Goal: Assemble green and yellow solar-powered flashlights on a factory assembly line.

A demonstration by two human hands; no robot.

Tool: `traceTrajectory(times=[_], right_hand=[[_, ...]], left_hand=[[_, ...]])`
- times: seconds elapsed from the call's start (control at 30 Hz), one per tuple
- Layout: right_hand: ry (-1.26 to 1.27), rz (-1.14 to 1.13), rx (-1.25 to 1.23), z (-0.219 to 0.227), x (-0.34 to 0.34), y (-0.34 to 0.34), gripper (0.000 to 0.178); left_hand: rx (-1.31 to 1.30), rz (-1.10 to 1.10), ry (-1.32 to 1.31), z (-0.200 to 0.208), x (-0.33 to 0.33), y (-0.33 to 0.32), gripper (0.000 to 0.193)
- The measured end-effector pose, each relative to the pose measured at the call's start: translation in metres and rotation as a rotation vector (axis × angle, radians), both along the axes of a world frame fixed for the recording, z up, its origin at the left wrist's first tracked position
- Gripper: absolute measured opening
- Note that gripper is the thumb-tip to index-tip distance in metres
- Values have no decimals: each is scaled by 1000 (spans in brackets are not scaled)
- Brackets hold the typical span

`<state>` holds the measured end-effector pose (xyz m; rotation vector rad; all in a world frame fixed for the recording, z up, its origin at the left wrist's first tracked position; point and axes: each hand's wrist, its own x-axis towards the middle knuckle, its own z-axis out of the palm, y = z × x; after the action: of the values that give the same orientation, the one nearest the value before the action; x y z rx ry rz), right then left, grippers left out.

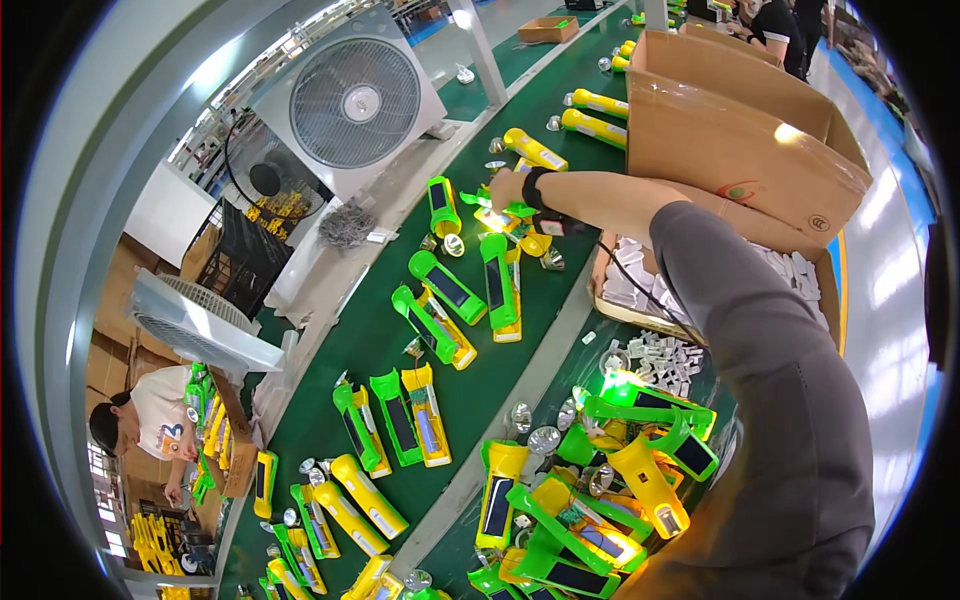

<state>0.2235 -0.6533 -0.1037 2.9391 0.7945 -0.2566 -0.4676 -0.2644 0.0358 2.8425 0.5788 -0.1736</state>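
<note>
My right hand, with a black band at the wrist, reaches across the green conveyor belt. Its fingers close on a green-and-yellow flashlight that they partly cover; a bright light shines just below them. Around it lie a green flashlight with a dark panel, a yellow flashlight and a loose silver reflector. Closer on the belt, open flashlights show their inner parts beside green covers. My left hand is out of view.
A heap of flashlight parts, one lit green, lies below my arm. A cardboard box stands at the right above a carton of white pieces. Small white parts sit nearby. Fans and a co-worker are beyond the belt.
</note>
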Motion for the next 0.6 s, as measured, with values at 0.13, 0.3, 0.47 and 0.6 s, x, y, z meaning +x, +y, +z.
traceTrajectory(times=[0.13, 0.3, 0.47, 0.6], right_hand=[[272, -219, 457, 6, 0, -13, 34], [401, -341, 950, 18, -30, -28, 31], [402, -440, 538, 22, -31, -9, 29], [756, -543, 1131, 30, -16, -38, 28]], left_hand=[[-1, 2, -49, -10, -6, 7, 40], [-77, 0, -93, -13, -1, 9, 39], [64, -95, -64, -10, 4, 5, 39], [20, -49, -78, 7, 2, -6, 36]])
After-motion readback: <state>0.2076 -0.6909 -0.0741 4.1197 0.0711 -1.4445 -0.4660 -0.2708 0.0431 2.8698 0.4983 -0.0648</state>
